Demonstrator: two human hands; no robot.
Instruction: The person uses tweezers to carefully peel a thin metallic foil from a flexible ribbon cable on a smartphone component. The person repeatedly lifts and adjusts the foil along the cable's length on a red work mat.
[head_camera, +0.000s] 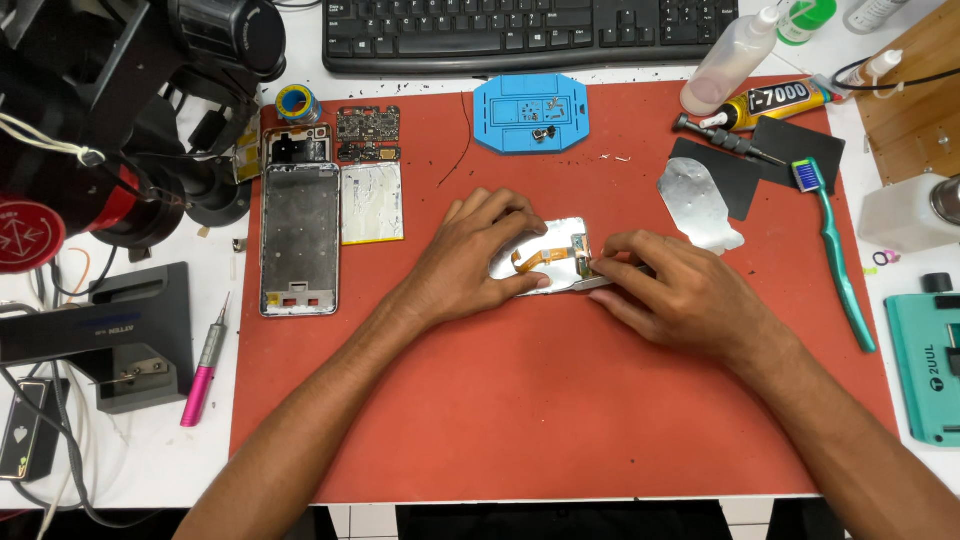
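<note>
My left hand rests on a silvery phone screen panel lying on the red work mat, fingers curled over its left and top edge. An orange flex cable runs across the panel's back. My right hand pinches at the panel's right edge by a small connector; whether it holds a tool is hidden by the fingers.
A bare phone frame, a battery and a circuit board lie at the mat's left. A blue screw tray, glue tube, green toothbrush, metal shield, pink screwdriver, keyboard and microscope surround them.
</note>
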